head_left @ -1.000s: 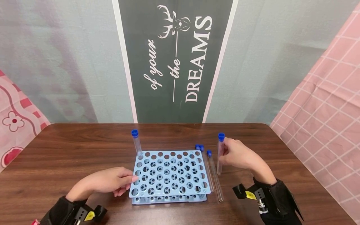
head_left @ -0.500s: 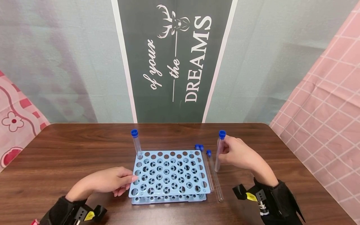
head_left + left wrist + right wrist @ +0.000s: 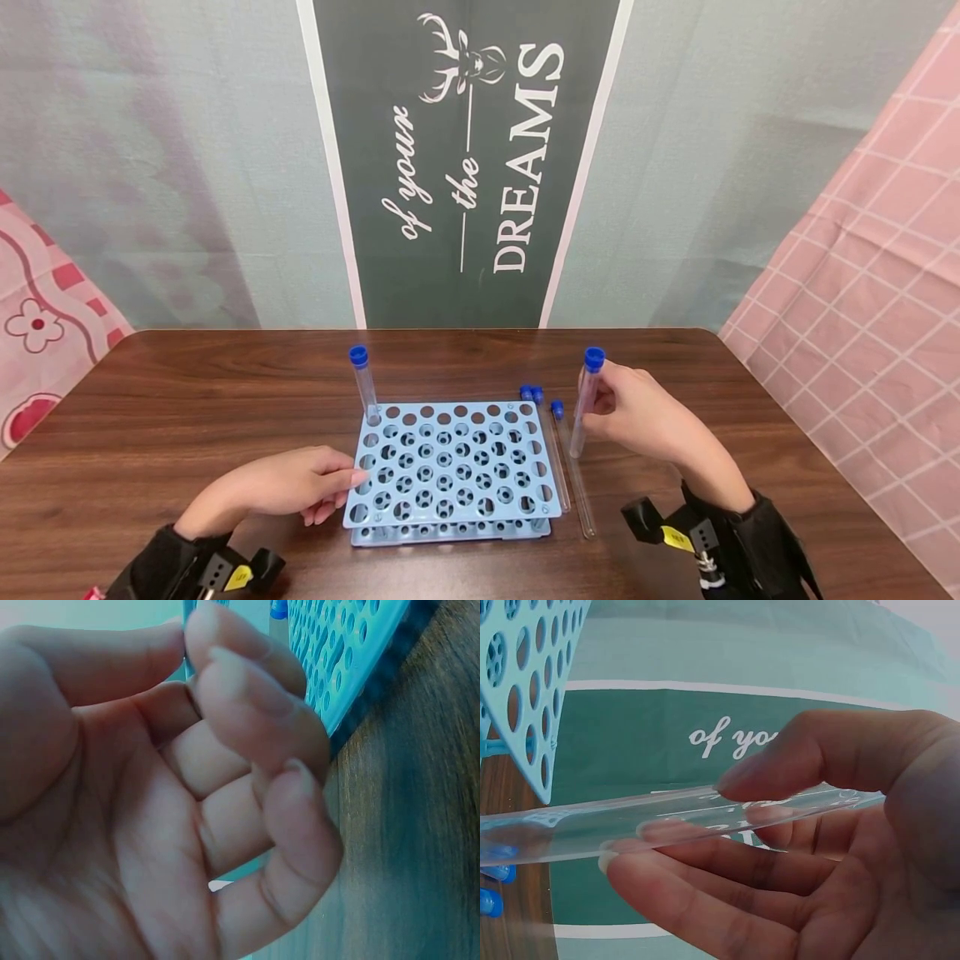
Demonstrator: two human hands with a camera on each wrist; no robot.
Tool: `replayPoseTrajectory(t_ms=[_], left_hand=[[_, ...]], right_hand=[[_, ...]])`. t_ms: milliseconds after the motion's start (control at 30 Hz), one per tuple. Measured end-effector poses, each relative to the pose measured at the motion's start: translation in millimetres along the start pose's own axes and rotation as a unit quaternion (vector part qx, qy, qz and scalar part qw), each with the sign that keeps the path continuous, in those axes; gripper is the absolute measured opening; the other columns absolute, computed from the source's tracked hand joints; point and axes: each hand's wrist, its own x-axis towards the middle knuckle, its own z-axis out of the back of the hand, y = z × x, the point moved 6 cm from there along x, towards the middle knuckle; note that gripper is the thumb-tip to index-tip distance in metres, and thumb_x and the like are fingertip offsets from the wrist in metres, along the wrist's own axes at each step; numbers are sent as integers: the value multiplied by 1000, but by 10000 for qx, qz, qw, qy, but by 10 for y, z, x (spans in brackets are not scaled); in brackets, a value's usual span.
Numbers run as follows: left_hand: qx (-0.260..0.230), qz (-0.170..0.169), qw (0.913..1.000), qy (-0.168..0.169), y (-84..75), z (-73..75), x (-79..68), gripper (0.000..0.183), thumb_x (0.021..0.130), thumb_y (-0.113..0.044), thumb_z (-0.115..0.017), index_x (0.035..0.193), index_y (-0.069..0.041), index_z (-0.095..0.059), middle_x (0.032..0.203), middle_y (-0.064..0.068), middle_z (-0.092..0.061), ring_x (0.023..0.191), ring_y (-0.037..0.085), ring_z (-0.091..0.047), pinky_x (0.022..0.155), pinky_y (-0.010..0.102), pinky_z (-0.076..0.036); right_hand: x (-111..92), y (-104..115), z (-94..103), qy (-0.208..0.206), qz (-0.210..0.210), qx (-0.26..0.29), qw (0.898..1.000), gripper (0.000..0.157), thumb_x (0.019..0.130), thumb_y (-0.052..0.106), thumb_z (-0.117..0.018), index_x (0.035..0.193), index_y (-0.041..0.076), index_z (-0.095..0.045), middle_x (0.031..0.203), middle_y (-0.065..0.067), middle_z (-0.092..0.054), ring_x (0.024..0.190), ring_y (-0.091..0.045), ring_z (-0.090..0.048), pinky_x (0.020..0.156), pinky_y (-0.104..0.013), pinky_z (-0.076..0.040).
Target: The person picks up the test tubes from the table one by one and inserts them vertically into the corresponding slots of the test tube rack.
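My left hand (image 3: pixel 300 479) pinches the left edge of a light blue test tube rack (image 3: pixel 453 471), thumb on top and fingers curled below. In the left wrist view those fingers (image 3: pixel 262 712) overlap the rack's side. A clear test tube (image 3: pixel 365 387) with a blue cap stands in the rack's back left corner hole. On the right, my right hand (image 3: pixel 641 412) holds another blue-capped test tube (image 3: pixel 583 412) nearly upright above the table, its top leaning slightly right. The right wrist view shows thumb and fingers on opposite sides of this clear tube (image 3: pixel 570 829).
Several capped test tubes (image 3: pixel 577 492) lie along the rack's right side, blue caps (image 3: pixel 557 407) toward the back. The brown wooden table (image 3: pixel 187 392) ends at a hanging cloth (image 3: pixel 457 300) printed with white lettering. Pink cloths (image 3: pixel 885 333) hang at both sides.
The right hand has raised its test tube a little, and the tube's bottom has shifted slightly left, so it tilts more. The left hand and the rack have stayed put.
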Motion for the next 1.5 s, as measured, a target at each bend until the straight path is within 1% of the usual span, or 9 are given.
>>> replayPoseTrajectory(t_ms=[367,567,733,1100,1233,1500], left_hand=[[-11,59,10000,-28,12,-4,-9,37,96,-28,-43,65,-7,-50,51,-5,-45,44,8,-44,43,22,-41],[-36,84,10000,-35,16,-7,-18,37,95,-28,-43,66,-7,-50,51,-4,-45,44,8,-44,43,22,-40],[-47,65,10000,-44,15,-8,-21,37,95,-27,-44,65,-7,-50,51,-5,-45,44,8,-44,43,22,-40],[-47,5,10000,-9,10,-10,-20,37,96,-26,-43,65,-6,-49,51,-5,-45,44,8,-44,42,22,-40],[1,41,10000,-16,6,-9,-15,37,96,-27,-43,65,-7,-50,50,-5,-45,44,8,-44,42,22,-40],[59,43,10000,-17,-7,2,-2,37,95,-28,-44,66,-7,-50,51,-5,-45,44,8,-44,43,22,-41]], right_hand=[[-51,124,25,-103,159,112,9998,19,73,-1,-64,86,5,-51,72,0,-58,68,-8,-58,67,-34,-54],[-76,194,36,-245,308,169,9991,20,73,-2,-64,87,5,-50,74,-1,-58,68,-8,-59,67,-35,-55],[-84,231,41,-336,376,144,9986,20,72,-2,-64,87,5,-51,74,-1,-59,68,-7,-59,65,-32,-54],[-77,243,18,-368,451,201,9981,20,73,-2,-64,88,4,-51,73,1,-59,69,-6,-59,64,-31,-54],[-76,237,15,-424,462,250,9977,20,74,-2,-64,88,5,-51,75,0,-59,70,-6,-59,65,-32,-55],[-67,246,20,-552,537,333,9965,20,74,-3,-64,86,7,-51,75,0,-58,68,-6,-58,64,-29,-55]])
